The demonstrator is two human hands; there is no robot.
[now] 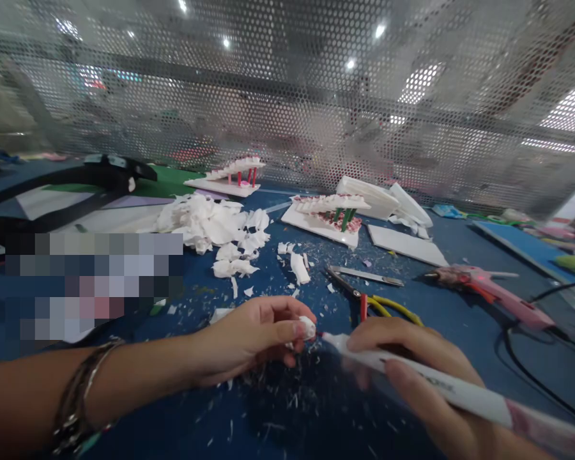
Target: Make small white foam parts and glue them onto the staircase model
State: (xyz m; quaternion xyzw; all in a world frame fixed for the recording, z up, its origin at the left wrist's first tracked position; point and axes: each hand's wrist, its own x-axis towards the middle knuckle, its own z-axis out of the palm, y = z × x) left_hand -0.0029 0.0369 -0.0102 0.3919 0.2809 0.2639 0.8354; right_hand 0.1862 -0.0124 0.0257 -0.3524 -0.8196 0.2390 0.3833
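My left hand [263, 338] pinches a small white piece [307, 327], perhaps foam or paper, between thumb and fingers. My right hand [416, 364] is closed around a white marker pen [441, 381] with a dark red tip and a reddish rear end. The pen's tip is at the piece's right side; whether it touches cannot be made out. Just beyond my right hand lie pliers [388, 305] with yellow and red handles. A box-cutter knife [367, 276] rests behind them. White scraps [299, 267] are scattered ahead of my left hand.
A pile of crumpled white paper [204, 220] is at centre left. Two small stair models [326, 203] [237, 169] stand further back. A pink glue gun [498, 294] with a black cable lies right. White boards [407, 244] and a perforated metal screen [268, 83] are behind.
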